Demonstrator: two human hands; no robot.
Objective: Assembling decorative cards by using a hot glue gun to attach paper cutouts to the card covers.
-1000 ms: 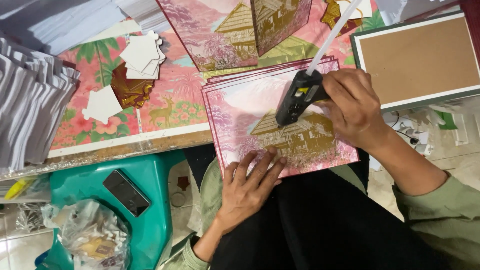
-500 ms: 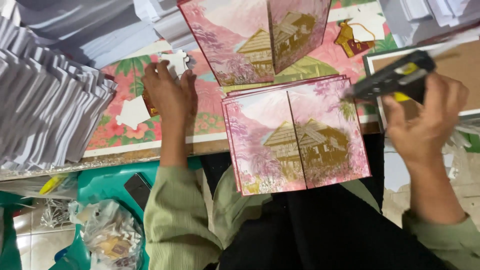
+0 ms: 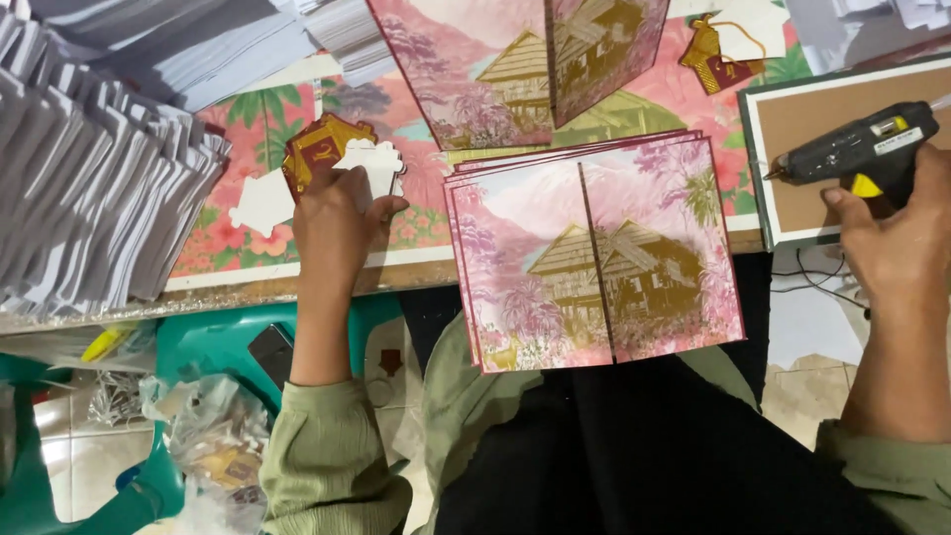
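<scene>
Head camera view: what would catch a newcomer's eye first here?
The pink card with a golden house lies flat in the middle, at the table edge above the person's lap. At far right, the right hand grips a black glue gun over a brown board. The left hand pinches small white and gold-red cutouts beside grey paper stacks.

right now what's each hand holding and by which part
Right hand: black glue gun, by its handle. Left hand: white cutout, fingers at its lower edge.
</scene>
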